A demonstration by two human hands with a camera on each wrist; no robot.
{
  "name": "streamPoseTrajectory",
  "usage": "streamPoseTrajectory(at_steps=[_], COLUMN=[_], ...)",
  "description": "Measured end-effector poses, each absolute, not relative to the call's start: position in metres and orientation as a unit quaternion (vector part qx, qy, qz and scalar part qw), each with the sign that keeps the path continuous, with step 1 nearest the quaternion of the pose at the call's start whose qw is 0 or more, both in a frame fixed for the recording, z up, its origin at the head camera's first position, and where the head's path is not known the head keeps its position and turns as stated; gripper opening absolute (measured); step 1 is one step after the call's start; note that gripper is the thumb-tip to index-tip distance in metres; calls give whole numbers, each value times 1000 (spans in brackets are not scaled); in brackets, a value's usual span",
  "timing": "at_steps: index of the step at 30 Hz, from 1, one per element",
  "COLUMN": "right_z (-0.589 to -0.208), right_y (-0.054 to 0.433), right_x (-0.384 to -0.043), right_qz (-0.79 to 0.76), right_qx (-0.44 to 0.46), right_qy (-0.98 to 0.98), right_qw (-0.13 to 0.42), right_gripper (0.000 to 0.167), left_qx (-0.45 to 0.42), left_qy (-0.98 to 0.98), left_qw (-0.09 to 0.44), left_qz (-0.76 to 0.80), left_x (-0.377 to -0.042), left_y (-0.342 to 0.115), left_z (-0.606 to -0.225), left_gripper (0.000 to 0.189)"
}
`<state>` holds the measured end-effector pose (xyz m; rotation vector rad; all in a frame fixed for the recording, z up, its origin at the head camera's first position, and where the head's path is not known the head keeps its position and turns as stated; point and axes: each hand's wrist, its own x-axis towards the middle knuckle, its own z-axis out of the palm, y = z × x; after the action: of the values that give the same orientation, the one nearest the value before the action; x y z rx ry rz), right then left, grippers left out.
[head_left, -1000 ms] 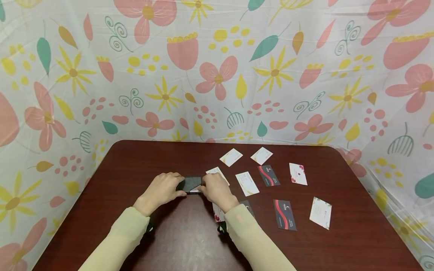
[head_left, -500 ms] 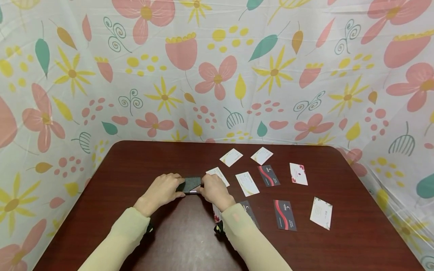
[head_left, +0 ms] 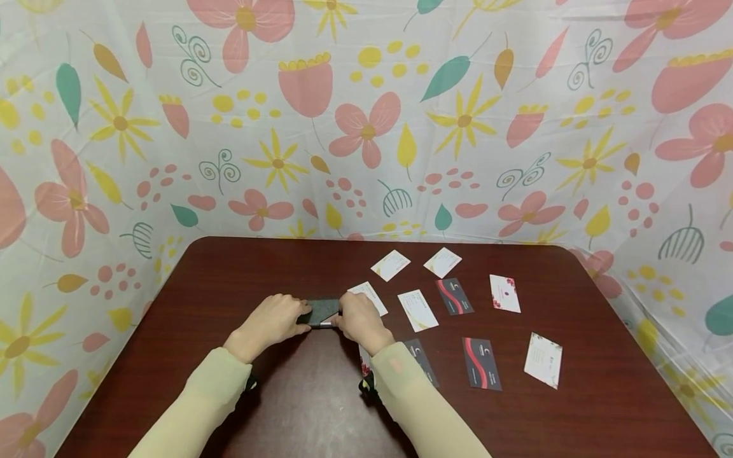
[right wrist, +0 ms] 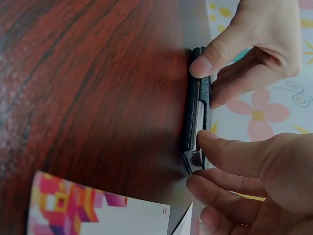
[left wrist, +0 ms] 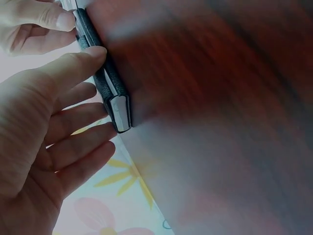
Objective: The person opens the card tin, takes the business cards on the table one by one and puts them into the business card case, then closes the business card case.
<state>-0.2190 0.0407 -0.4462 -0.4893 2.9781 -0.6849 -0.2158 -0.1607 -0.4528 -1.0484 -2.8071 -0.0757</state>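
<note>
Left of the tabletop's (head_left: 246,267) midline, set in from the far edge: black card case (head_left: 321,310), long side roughly parallel to that edge, held between both hands. Whether it rests on the wood or sits a touch above, cannot tell.

Left hand (head_left: 275,321) on the end nearer the tabletop's left edge: thumb over the near long side, fingers behind, spread no wider than the case's body. Right hand (head_left: 362,318) at the other end: thumb tip by the pale strip (right wrist: 200,117) along the opening, forefinger bent against the case end; a light pinch, by the look of it. Strip could be card stock or metal, unresolved.

Step in hand, as judged: working at the case's opening while the left hand steadies. To do it well: brace with the left thumb clear of the slot, so it doesn't squeeze the mouth together. Right thumb best run along the strip, not across, else an edge may catch or bend. Case level and low; loose contents would probably slide if tilted.

Mind the right wrist. White card with orange and magenta blocks (right wrist: 78,205) close beside the hand; dark card with a red wave (head_left: 420,362) partly hidden by the sleeve (head_left: 409,381); white printed card (head_left: 369,292) just past the knuckles, toward the far edge. A dragged forearm might sweep them.
</note>
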Motion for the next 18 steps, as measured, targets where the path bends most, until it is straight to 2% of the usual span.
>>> streamPoseTrajectory(at_steps=[6, 18], right_z=[-447, -445], right_y=[41, 42], right_x=[-220, -223], right_qz=[-223, -240], right_qx=[-154, -149], right_qy=[962, 958], right_qw=[31, 55], right_gripper=[35, 30], left_qx=[-363, -324], left_qy=[-930, -936], left_qw=[48, -53], left_qz=[-24, -126], left_x=[-221, -226], left_y=[-159, -165], left_z=[-447, -432], left_gripper=[25, 27])
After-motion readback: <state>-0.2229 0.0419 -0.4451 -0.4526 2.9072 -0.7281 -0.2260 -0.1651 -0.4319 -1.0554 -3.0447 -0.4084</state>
